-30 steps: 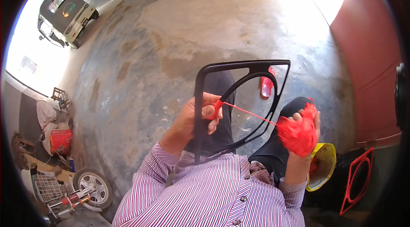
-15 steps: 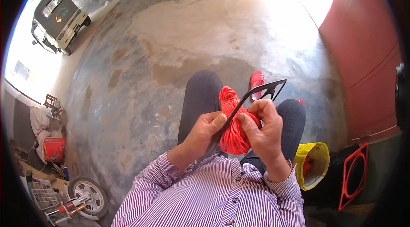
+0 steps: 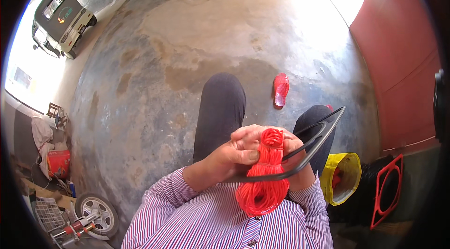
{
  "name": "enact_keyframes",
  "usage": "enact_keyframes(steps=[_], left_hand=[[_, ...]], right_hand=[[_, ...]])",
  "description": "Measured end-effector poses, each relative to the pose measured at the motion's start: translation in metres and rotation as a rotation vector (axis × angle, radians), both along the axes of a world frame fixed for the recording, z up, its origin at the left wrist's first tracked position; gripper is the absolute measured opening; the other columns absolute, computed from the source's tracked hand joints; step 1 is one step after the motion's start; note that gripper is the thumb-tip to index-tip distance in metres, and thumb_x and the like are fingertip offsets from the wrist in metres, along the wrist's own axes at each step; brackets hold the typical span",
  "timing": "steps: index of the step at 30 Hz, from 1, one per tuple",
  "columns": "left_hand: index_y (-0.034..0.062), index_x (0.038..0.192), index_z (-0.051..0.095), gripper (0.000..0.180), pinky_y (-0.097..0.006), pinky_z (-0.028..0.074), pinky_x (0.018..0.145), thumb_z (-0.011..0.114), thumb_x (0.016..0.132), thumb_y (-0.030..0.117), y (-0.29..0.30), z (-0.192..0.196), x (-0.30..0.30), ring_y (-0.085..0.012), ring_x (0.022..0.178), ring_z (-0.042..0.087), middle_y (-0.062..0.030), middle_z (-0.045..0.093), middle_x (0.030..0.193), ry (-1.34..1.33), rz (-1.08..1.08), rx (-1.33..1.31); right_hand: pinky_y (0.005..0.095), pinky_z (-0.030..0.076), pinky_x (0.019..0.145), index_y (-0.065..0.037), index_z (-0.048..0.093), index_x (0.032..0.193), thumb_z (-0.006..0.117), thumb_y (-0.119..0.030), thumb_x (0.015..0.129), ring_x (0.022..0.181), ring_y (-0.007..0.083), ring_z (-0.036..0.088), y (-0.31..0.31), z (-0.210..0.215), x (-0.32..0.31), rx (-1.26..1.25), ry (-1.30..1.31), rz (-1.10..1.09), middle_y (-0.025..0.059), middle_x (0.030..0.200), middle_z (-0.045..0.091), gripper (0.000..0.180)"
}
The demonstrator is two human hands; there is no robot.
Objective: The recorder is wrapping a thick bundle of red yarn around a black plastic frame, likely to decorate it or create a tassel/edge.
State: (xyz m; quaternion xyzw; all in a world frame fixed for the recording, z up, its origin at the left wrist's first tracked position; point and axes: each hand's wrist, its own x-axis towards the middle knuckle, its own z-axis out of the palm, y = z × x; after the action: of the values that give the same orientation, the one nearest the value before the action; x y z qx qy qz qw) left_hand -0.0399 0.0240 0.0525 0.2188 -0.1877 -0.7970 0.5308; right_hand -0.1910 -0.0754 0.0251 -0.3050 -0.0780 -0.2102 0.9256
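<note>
Now that the black frame [image 3: 299, 169] has swung lower rightward, the left hand [image 3: 229, 156] pinches the red cord bundle [image 3: 262, 196] behind its bar, apparently mid-pass, while the right hand's [image 3: 293, 145] grip is hidden.

Cord hank [image 3: 262, 195]: bright red, thin strands, bound about its upper part, upright; head between left hand [image 3: 229, 155] and right hand [image 3: 293, 145], left thumb against it, loops flaring below both. Frame [image 3: 295, 170]: black, rounded corner, tilted; one bar crossing before the hank, far end reaching beyond the right hand.
</note>
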Motion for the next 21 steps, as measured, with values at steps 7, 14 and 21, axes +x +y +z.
enact_keyframes(steps=[7, 14, 21], left_hand=[[-0.0039, 0.12, 0.062, 0.046, -0.028, 0.048, 0.089, 0.063, 0.097, 0.036, 0.004, 0.003, 0.009, -0.0146, 0.1, 0.062, -0.0075, 0.066, 0.11, -0.198, -0.011, -0.038], [-0.002, 0.111, 0.067, 0.044, -0.023, 0.042, 0.061, 0.06, 0.098, 0.039, 0.0, 0.006, 0.012, -0.0067, 0.071, 0.054, -0.0033, 0.064, 0.084, -0.429, -0.021, -0.05], [-0.0038, 0.113, 0.066, 0.077, -0.025, 0.037, 0.055, 0.031, 0.101, 0.063, 0.005, 0.006, 0.016, -0.0105, 0.064, 0.049, -0.0049, 0.059, 0.077, -0.351, 0.078, -0.147]], right_hand=[[0.04, 0.053, 0.098, 0.015, 0.049, 0.131, 0.066, -0.032, 0.092, 0.114, 0.0295, 0.064, 0.0, -0.012, 0.006, 0.149, 0.105, -0.229, 0.0266, 0.129, 0.059, 0.064], [0.0431, 0.053, 0.098, 0.013, 0.049, 0.128, 0.059, -0.047, 0.094, 0.112, 0.0285, 0.065, 0.0, -0.019, 0.01, 0.325, -0.016, -0.191, 0.025, 0.119, 0.063, 0.07], [0.0422, 0.05, 0.099, 0.003, 0.056, 0.123, 0.054, -0.025, 0.098, 0.11, 0.0295, 0.064, -0.022, -0.015, 0.015, 0.42, 0.155, -0.686, 0.0189, 0.125, 0.063, 0.037]])
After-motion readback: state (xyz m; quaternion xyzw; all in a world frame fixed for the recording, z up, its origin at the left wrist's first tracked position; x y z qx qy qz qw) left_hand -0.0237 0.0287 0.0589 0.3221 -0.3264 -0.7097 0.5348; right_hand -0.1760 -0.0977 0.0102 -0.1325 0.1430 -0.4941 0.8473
